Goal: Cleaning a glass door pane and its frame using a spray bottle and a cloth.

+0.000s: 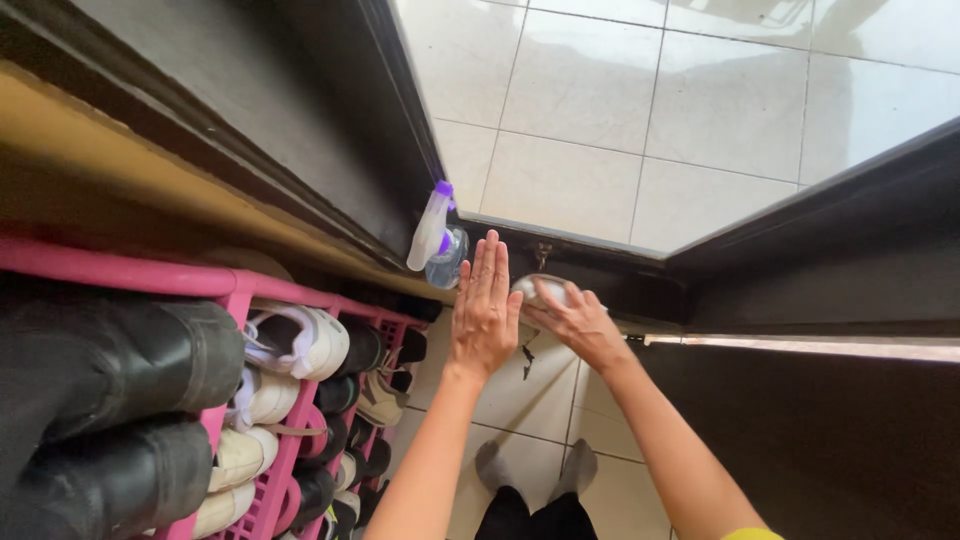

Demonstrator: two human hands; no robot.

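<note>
I look down past my own arms at a doorway; my left hand is flat and spread, fingers straight and together, its grip wide and holding nothing, palm laid against the dark door frame just under the glass pane; my right hand sits just beside it, touching at the thumb side, its grip closed over a pale grey cloth pressed to the same frame; a small dark key or tag hangs below the cloth, too small to tell which. A spray bottle with a purple top stands on the ledge just left of my left hand, not touching it. On the far left a pink shoe rack holds white sneakers and dark boots; my feet in grey socks stand on the tiled floor below.
</note>
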